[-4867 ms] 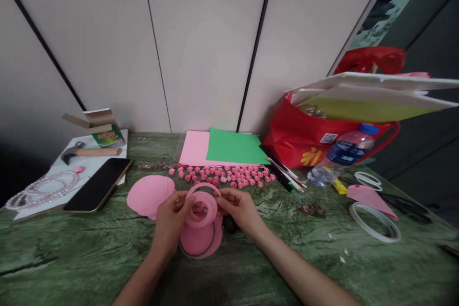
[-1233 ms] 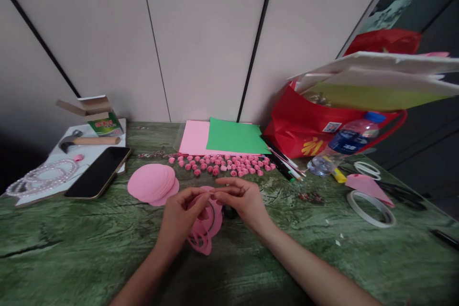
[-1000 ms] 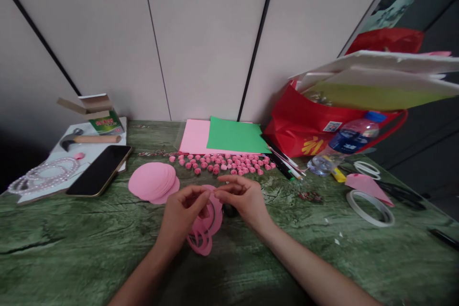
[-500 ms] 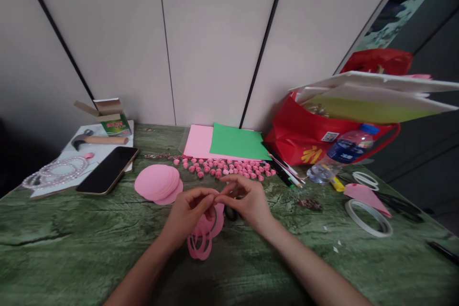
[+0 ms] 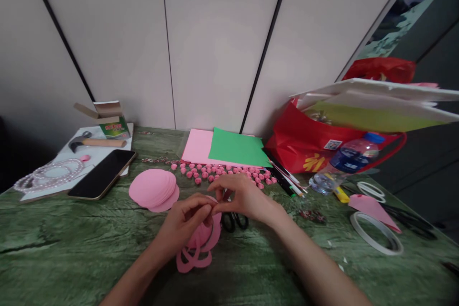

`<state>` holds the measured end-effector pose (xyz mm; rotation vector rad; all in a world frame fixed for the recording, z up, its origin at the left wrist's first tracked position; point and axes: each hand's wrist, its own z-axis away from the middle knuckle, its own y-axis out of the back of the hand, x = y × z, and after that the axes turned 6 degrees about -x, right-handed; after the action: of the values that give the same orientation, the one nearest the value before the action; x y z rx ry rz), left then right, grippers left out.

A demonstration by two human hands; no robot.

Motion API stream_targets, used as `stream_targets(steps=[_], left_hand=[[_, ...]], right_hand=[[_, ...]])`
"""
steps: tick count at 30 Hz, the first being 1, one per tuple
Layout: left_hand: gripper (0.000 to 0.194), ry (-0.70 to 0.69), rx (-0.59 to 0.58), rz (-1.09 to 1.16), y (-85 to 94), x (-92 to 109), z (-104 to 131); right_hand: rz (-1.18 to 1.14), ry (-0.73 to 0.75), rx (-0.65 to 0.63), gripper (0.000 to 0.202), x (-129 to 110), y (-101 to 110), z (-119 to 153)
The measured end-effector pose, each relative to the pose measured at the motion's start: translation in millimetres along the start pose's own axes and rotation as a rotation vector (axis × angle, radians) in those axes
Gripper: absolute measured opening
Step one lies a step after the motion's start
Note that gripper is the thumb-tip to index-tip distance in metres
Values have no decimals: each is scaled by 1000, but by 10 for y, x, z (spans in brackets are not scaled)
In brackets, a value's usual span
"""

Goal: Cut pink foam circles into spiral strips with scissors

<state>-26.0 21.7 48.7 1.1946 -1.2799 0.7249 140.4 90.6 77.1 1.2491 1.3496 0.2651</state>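
Observation:
My left hand (image 5: pixel 188 217) is closed, its thumb and fingers pinching a pink paper strip (image 5: pixel 214 199) of which only a sliver shows. Against it, my right hand (image 5: pixel 238 196) pinches at the same spot with thumb and fingertips, the other fingers curled above. Below the hands lie pink paper cut-outs, curved and ring-like (image 5: pixel 195 260); whether the strip joins them I cannot tell. Black-handled scissors (image 5: pixel 234 221) lie beside my right hand, blades hidden. Left of my hands is a stack of pink paper discs (image 5: pixel 152 189). Several small rolled pink paper roses (image 5: pixel 197 180) spread behind my hands.
Pink and green sheets (image 5: pixel 236 148) lie by the wall. At left are a phone (image 5: pixel 103 174), a hammer (image 5: pixel 96 142), bead strings (image 5: pixel 50 177) and a small box (image 5: pixel 114 126). At right stand a red bag (image 5: pixel 294 143) and a bottle (image 5: pixel 346 162), with a tape roll (image 5: pixel 376 234) nearer.
Both hands stay together at the pink strip, the right hand's fingers now more curled over. The pink cut-outs below have shifted slightly, and more of the scissors shows. The view has tilted a little.

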Motion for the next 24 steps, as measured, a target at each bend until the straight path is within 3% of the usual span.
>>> stream_targets(steps=[7,15,20,24], left_hand=[[20,46,-25,31,-52,38,-17],[20,100,-34,6,-65,-12,4],[23,172,-102,87,-53,12,27],[25,191,-90,110,-82,57,28]], right_hand=[[200,-15,-41,34,-59,20,113],[247,-1,-64,36,-205,-9,138],[280,7,-82,54,-257,-46,139],[277,-26,-15,64,-251,-97,115]])
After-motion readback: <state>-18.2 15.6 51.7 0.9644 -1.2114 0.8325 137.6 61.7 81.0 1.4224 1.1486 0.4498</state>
